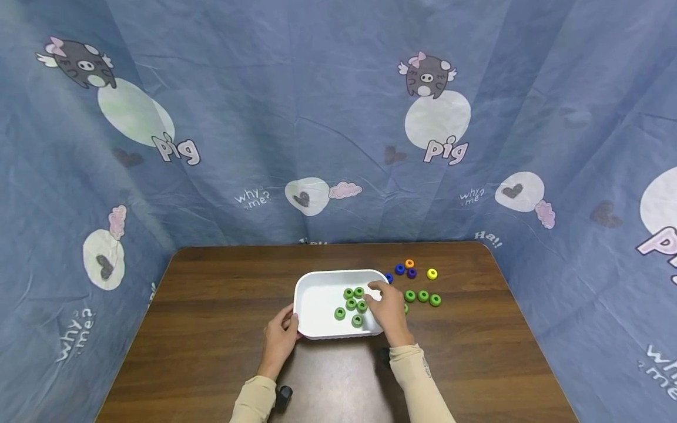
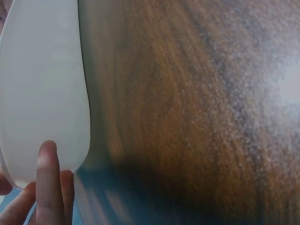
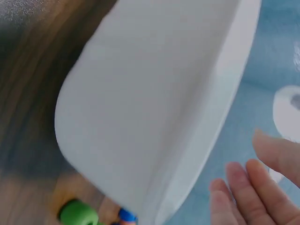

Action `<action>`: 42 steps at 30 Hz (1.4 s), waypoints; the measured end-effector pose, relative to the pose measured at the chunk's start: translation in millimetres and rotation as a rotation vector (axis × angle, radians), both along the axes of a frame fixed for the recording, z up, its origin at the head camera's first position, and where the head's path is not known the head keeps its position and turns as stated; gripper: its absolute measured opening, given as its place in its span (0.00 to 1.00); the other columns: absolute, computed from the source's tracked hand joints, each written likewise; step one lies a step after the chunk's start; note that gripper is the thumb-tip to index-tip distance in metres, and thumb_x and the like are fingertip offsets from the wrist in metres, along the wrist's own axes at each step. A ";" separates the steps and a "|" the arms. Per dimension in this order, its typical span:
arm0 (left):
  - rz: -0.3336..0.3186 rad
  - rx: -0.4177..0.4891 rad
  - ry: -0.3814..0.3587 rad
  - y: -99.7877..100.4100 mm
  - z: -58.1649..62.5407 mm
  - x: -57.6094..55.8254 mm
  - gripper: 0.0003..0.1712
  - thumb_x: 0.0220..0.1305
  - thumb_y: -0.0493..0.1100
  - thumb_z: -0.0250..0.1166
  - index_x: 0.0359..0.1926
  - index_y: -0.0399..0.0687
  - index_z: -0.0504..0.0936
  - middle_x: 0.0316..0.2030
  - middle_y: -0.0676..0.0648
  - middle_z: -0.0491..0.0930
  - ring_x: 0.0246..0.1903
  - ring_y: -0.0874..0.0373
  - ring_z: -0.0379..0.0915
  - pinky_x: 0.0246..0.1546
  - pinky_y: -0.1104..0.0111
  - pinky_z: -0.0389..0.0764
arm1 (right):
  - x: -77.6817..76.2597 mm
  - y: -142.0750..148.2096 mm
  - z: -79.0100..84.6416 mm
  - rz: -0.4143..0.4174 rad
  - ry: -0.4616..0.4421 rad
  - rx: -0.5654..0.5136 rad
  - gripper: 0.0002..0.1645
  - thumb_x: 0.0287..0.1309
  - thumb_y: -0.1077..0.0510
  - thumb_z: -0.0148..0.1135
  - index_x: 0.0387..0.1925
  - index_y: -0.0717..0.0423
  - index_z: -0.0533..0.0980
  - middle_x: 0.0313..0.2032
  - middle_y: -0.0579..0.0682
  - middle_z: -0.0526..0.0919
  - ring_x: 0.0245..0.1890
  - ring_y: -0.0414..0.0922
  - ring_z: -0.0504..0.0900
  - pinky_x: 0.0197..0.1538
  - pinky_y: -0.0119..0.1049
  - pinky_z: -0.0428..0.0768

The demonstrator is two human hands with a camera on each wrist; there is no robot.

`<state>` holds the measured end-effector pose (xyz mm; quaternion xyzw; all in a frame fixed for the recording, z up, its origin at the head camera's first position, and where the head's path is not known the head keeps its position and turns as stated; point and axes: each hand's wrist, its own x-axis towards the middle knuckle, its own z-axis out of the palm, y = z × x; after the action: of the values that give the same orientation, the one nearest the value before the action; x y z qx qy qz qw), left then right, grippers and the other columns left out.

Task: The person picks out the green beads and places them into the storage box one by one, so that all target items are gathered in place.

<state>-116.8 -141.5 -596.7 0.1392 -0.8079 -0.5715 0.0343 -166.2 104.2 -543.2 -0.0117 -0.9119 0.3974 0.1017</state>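
A white rectangular tray (image 1: 317, 320) stands on the table with several green ring-shaped beads (image 1: 351, 304) inside. My left hand (image 1: 279, 339) holds the tray at its left end; in the left wrist view one finger (image 2: 48, 183) lies along the tray's outer wall (image 2: 44, 84) and others bend round the end. Over the tray's right end hovers my right hand (image 1: 388, 308), just right of the green beads. Its thumb and fingers (image 3: 251, 192) are spread apart in the right wrist view, with nothing between them.
Right of the tray lie more green beads (image 1: 423, 295), partly behind the right hand. Blue beads (image 1: 399, 269), an orange bead (image 1: 409, 264) and a yellow bead (image 1: 432, 274) lie farther back. A blue patterned cloth (image 1: 344, 147) hangs behind the wooden table (image 1: 222, 317).
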 end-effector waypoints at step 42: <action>-0.006 0.019 0.014 0.1 -0.3 0.0 0.22 0.72 0.36 0.57 0.64 0.35 0.76 0.56 0.30 0.81 0.50 0.40 0.85 0.30 0.74 0.88 | 7.8 72.2 -61.6 -0.271 -0.146 -0.051 0.17 0.50 0.62 0.74 0.44 0.60 0.85 0.42 0.61 0.89 0.44 0.58 0.86 0.50 0.53 0.84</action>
<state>-116.9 -141.4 -597.0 0.1332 -0.8027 -0.5801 0.0367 -158.5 176.5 -604.8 -0.1662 -0.8966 0.4010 0.0876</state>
